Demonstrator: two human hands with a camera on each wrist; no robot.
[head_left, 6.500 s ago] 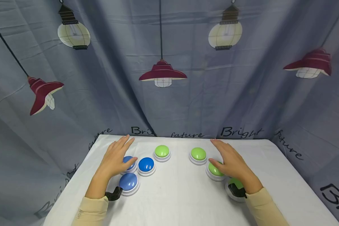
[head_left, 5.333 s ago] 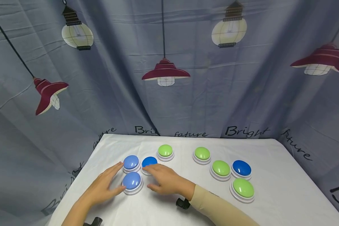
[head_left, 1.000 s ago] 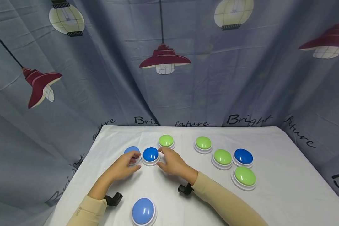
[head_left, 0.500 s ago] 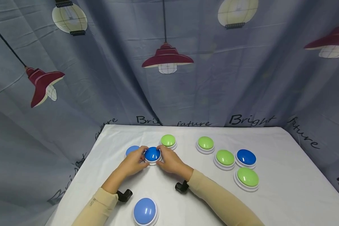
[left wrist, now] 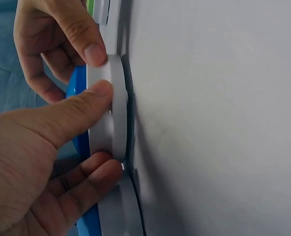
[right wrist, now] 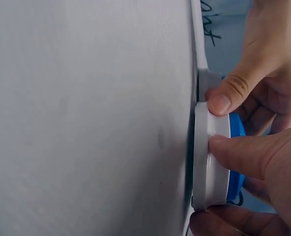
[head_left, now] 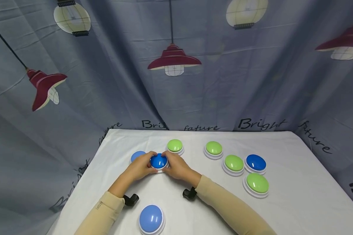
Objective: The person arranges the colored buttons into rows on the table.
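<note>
Button with glossy blue dome and round white plastic base (head_left: 159,161), toward the far side of the white-clothed table (head_left: 206,202).
Left hand (head_left: 139,167) and right hand (head_left: 177,166) each pinch it between thumb and fingers; whether it is lifted, I cannot tell. Uneven grip could tip it; left fingers could nudge the pale-blue domed button (head_left: 137,155) beside it. Behind, grey-blue fabric curtain (head_left: 117,65) reads "Bright" and "fature"; lettering on the beige left sleeve (head_left: 101,210) is too small.

White table cover (head_left: 285,212) under fingers (head_left: 150,154). Grey-blue curtain (head_left: 220,88) beyond fingers, creased, black lettering (head_left: 245,123) along lower part. Printed on curtain: upright red lamp (head_left: 174,58) ahead of fingers, tilted red lamp (head_left: 44,86) to their left, cropped red lamp (head_left: 345,40) far right, pale lanterns (head_left: 72,18) higher.
</note>
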